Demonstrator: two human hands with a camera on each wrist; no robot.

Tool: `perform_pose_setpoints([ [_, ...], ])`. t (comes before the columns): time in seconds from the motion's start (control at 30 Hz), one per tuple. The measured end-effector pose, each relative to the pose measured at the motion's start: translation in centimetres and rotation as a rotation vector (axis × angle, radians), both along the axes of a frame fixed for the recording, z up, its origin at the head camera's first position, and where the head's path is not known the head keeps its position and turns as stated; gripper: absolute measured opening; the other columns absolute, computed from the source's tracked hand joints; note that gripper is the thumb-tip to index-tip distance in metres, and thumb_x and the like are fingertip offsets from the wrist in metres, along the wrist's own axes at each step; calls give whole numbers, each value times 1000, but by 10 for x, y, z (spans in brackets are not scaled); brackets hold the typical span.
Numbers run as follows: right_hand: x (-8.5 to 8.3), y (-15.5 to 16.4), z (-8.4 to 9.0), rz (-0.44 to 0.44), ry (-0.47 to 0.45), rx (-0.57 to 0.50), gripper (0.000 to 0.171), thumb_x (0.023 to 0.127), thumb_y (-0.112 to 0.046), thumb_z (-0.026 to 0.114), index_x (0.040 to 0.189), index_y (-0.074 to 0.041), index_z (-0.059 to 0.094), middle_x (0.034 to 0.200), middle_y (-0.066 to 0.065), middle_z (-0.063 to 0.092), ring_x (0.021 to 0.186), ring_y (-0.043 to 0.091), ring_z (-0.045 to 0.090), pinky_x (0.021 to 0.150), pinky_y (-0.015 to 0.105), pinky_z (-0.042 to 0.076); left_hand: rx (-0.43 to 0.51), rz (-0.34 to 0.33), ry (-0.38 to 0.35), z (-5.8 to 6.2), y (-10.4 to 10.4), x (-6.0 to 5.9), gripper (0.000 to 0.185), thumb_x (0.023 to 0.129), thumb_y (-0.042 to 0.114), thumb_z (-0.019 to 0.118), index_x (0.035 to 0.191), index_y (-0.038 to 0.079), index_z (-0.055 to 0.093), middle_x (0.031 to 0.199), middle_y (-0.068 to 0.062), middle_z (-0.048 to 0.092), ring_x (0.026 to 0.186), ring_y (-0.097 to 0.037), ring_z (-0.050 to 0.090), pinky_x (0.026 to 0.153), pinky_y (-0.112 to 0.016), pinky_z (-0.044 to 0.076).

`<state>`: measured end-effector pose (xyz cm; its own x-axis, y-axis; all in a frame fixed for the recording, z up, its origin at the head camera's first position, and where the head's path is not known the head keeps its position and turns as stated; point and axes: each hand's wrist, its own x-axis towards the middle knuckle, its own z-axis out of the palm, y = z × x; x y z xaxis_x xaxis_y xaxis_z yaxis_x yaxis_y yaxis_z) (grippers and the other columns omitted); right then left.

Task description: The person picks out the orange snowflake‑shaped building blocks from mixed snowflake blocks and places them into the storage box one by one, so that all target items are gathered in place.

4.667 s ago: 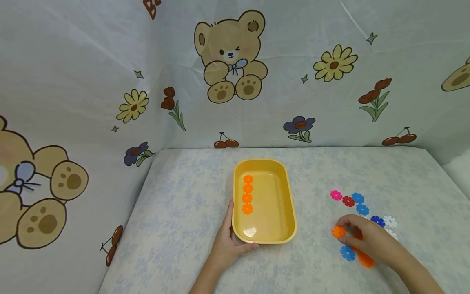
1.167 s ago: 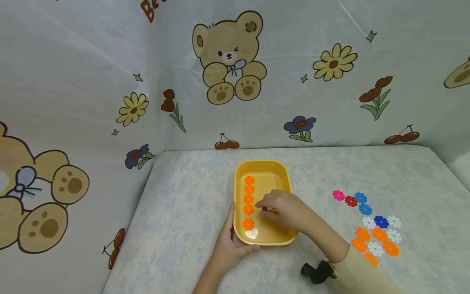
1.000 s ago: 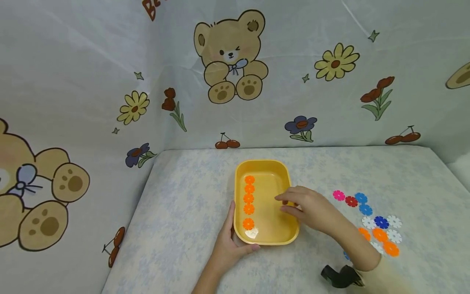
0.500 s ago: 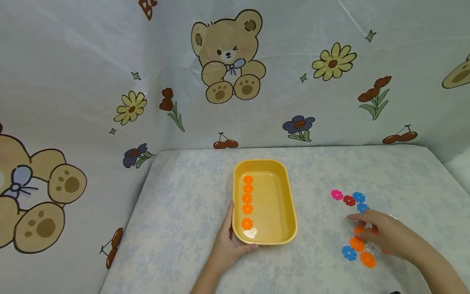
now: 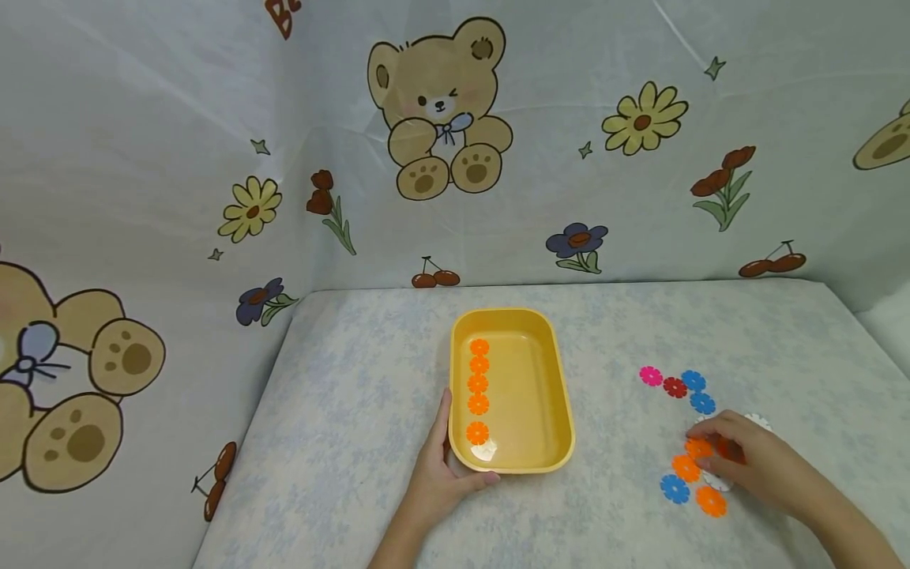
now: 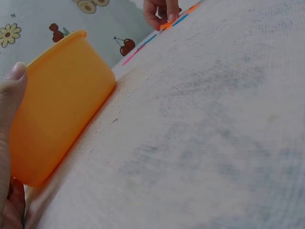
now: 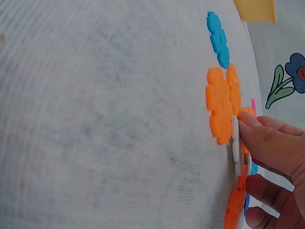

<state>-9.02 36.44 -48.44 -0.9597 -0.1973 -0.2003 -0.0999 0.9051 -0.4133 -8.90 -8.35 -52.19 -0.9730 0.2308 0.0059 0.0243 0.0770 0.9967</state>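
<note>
My left hand [image 5: 441,478] grips the near left corner of a yellow plastic tray [image 5: 529,387], its thumb at the front rim. In the left wrist view the tray's outer wall [image 6: 64,100] stands beside the thumb. Inside the tray, several orange flower-shaped plastic discs [image 5: 479,383] form a column along the left side, the nearest set slightly apart. Over the loose discs on the right, my right hand [image 5: 761,462] pinches an orange disc [image 5: 698,447] between thumb and index finger. The right wrist view shows the thumb [image 7: 267,140] at that disc's edge.
Around the right hand lie more orange discs [image 5: 712,501], a light blue disc [image 5: 674,488] and partly hidden white discs [image 5: 759,421]. Farther back are pink [image 5: 650,376], red [image 5: 675,387] and blue discs [image 5: 702,403]. A bear-print cloth [image 5: 526,229] rises behind the table.
One more orange disc has joined the near end of the tray's column. My right hand has moved from over the tray back right to the loose discs; the left hand keeps its grip.
</note>
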Motion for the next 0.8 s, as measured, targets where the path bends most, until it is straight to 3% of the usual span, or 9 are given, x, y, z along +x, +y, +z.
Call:
perform_pose_setpoints([
  [0.2,-5,-1,1,-11,-36,-19,35,81,-35,81,109,-22,68,103,-6,64,82,-3,48,69,14,49,-6,0,4,-2,0,0,124,72,25,90,161,30,4,168,7,11,154,-17,17,111,-3,15],
  [0.33,-8,-1,3,-26,-80,-38,41,81,-40,80,113,-18,68,103,-5,66,81,-1,48,68,15,49,-2,2,-17,-1,0,0,124,72,24,91,161,32,5,167,10,12,153,-12,17,112,-3,15],
  [0.43,-10,-3,4,-18,-79,-64,41,82,-41,79,114,-18,68,103,-5,66,81,-2,49,68,15,50,-4,5,-21,0,0,0,124,71,24,91,161,33,5,167,11,12,153,-10,17,112,-2,15],
  [0.6,-15,-5,5,0,-72,-72,35,83,-41,78,111,-23,69,89,-7,60,74,0,47,62,18,46,6,0,-12,1,0,1,124,72,24,91,161,31,5,167,10,11,153,-11,16,112,-3,15],
  [0.8,-22,-4,7,0,-103,-82,30,86,-29,76,114,-21,68,84,-4,56,70,4,46,57,19,43,21,-7,-7,1,0,0,124,72,23,90,161,30,4,168,9,11,154,-12,15,112,-4,16],
])
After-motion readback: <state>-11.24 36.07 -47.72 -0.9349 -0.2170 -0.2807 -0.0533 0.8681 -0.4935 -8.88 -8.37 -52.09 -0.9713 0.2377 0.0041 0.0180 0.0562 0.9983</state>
